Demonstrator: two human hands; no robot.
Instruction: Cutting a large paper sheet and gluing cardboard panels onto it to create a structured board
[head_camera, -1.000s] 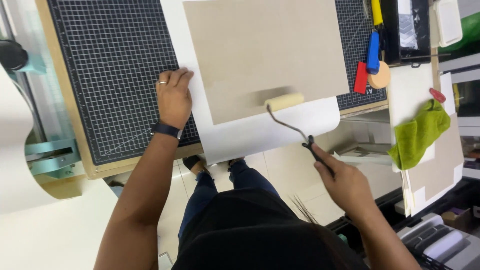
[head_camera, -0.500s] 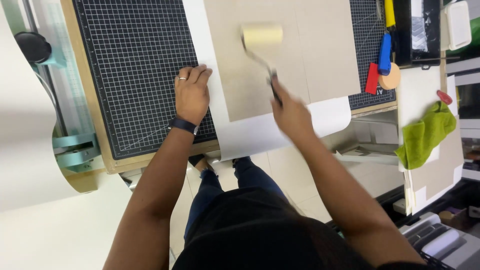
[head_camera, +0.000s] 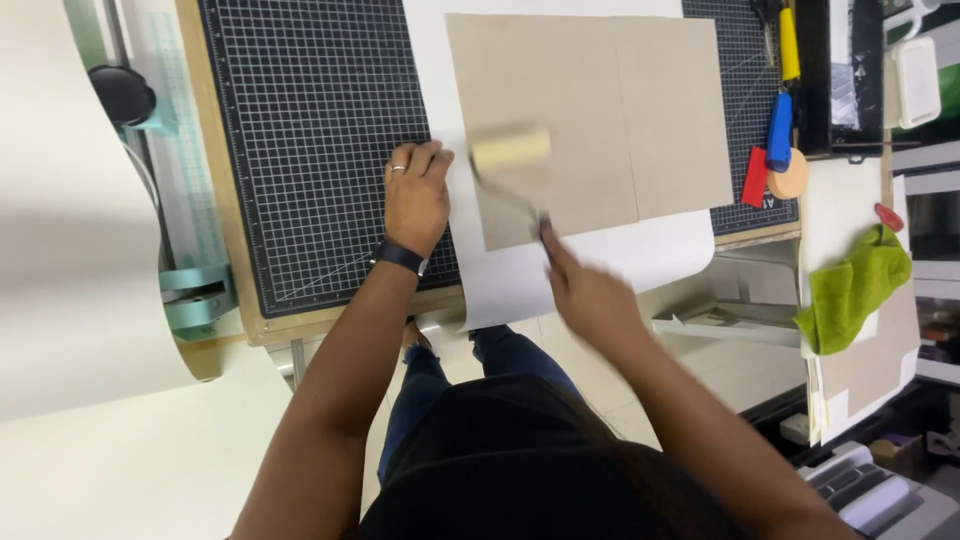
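head view: my right hand (head_camera: 590, 295) has its grip clamped on the roller (head_camera: 510, 150), over the brown board (head_camera: 590, 110) on white paper (head_camera: 520, 275). my left hand (head_camera: 415, 195) lies flat, fingers together, pinning the paper's edge on the cutting mat (head_camera: 310, 150); even pressure and overlapping passes should serve best.

We see the right hand (head_camera: 590, 295) and the roller (head_camera: 510, 150) smeared by motion, so its grip stays unclear. The top edge cuts off the white sheet (head_camera: 520, 280), the brown board (head_camera: 600, 110) and the cutting mat (head_camera: 310, 150).
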